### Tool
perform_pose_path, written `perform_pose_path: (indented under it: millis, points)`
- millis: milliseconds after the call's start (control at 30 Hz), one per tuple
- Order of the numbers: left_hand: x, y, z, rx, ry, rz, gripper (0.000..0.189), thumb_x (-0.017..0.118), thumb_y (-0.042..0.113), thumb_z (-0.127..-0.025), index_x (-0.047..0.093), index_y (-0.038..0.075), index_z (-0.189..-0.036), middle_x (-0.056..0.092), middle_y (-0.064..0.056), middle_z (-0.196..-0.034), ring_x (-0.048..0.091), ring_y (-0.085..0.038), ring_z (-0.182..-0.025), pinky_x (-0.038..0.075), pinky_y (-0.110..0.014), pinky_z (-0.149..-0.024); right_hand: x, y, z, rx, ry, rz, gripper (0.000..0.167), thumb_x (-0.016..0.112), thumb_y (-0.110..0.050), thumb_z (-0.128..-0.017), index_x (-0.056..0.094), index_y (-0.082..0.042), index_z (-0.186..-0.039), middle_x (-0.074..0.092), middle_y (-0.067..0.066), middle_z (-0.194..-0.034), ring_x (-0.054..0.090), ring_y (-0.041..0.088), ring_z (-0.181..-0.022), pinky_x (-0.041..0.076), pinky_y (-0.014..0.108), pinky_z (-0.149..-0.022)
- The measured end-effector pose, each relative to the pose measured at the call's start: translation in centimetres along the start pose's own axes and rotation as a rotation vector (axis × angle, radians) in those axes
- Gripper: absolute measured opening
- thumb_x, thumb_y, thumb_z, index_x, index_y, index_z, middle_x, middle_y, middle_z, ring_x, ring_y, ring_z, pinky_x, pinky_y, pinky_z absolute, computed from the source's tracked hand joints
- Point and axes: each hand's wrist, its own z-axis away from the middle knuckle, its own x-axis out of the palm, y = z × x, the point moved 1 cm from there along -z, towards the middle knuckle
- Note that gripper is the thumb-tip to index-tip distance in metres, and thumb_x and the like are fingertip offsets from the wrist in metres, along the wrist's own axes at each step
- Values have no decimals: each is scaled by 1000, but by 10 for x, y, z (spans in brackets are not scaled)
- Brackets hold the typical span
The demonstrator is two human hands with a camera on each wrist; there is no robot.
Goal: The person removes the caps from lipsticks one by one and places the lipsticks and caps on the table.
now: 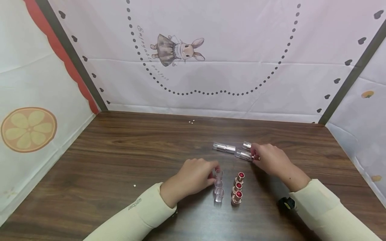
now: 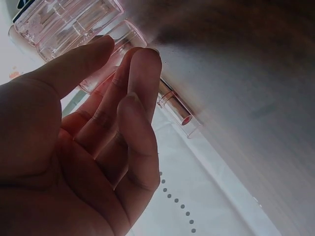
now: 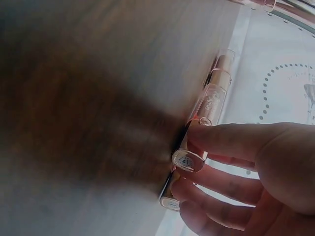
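Note:
My right hand (image 1: 272, 159) pinches the near end of a lying lipstick (image 1: 243, 155) with a clear cap; in the right wrist view its gold end (image 3: 188, 161) shows below the thumb. A second capped lipstick (image 1: 224, 147) lies to the left, and a third (image 1: 246, 145) lies just behind, partly covered by the hand. My left hand (image 1: 193, 175) has its thumb and forefinger around the farthest clear lipstick cap (image 1: 219, 173). Two more clear caps (image 1: 219, 194) stand in line nearer me. To their right stand three uncapped lipsticks (image 1: 237, 198) with gold bases and red tops.
The brown wooden table (image 1: 120, 160) is bounded by white printed cloth walls (image 1: 229, 83). Tiny white bits (image 1: 191, 122) lie near the back edge, and another white speck (image 1: 134, 185) sits left of my left hand. A dark object (image 1: 288, 203) shows at my right wrist.

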Motion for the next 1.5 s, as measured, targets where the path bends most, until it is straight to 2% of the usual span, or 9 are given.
perform_pose_path:
  millis: [133, 300, 567, 833, 1067, 1233, 1400, 1500]
  points:
    - [1, 0, 0, -4, -5, 1, 20, 79, 32, -86, 69, 24, -101, 68, 14, -75, 63, -7, -67, 45, -29, -56, 3, 1, 2, 9, -15, -13, 17, 78, -8, -83, 65, -12, -93, 70, 0, -82, 62, 15, -71, 50, 38, -62]
    - [2, 1, -1, -5, -11, 2, 20, 79, 32, -85, 68, 24, -100, 67, 14, -74, 62, -7, -67, 44, -29, -56, 2, 0, 11, 13, 31, -9, 14, 78, -12, -84, 67, -14, -92, 68, -2, -82, 61, 15, -70, 49, 39, -61]
    - [3, 3, -2, -2, -12, 0, 21, 79, 33, -85, 68, 24, -101, 68, 14, -75, 63, -7, -67, 44, -28, -55, -2, -11, 31, -57, 183, -85, 16, 79, -9, -81, 70, -13, -93, 72, -2, -80, 66, 15, -72, 52, 39, -66]
    - [3, 4, 1, 3, 0, -5, 22, 79, 31, -85, 69, 23, -103, 69, 14, -75, 65, -8, -68, 44, -29, -55, -5, -28, 43, -109, 225, -82, 19, 82, -10, -80, 69, -16, -94, 72, -6, -80, 67, 14, -72, 51, 36, -65]
    - [-2, 3, -2, 3, 44, -12, 20, 78, 23, -87, 71, 24, -106, 71, 11, -78, 66, -9, -71, 45, -29, -56, -11, -42, 46, -150, 254, -74, 24, 83, -9, -78, 70, -15, -96, 73, -5, -83, 68, 15, -75, 52, 39, -71]
    - [-7, 2, -2, -6, 149, -21, 23, 65, 11, -92, 72, 23, -109, 76, 7, -91, 68, -12, -70, 41, -26, -49, -14, -48, 51, -183, 324, -36, 28, 86, -12, -75, 70, -17, -98, 73, -5, -85, 67, 14, -77, 50, 40, -73]
    - [-14, 8, 2, 17, 362, 29, 37, 61, 2, -84, 70, 22, -114, 75, 6, -101, 68, -12, -76, 38, -22, -47, -17, -57, 55, -247, 419, -48, 33, 89, -12, -71, 71, -19, -98, 74, -5, -86, 67, 12, -76, 50, 36, -69]
    - [-20, 15, 5, 76, 480, 45, 39, 62, 6, -83, 67, 20, -119, 72, 4, -105, 64, -12, -81, 45, -23, -54, -19, -62, 59, -296, 481, -54, 36, 90, -11, -68, 70, -19, -97, 73, -6, -83, 65, 9, -75, 50, 33, -66]
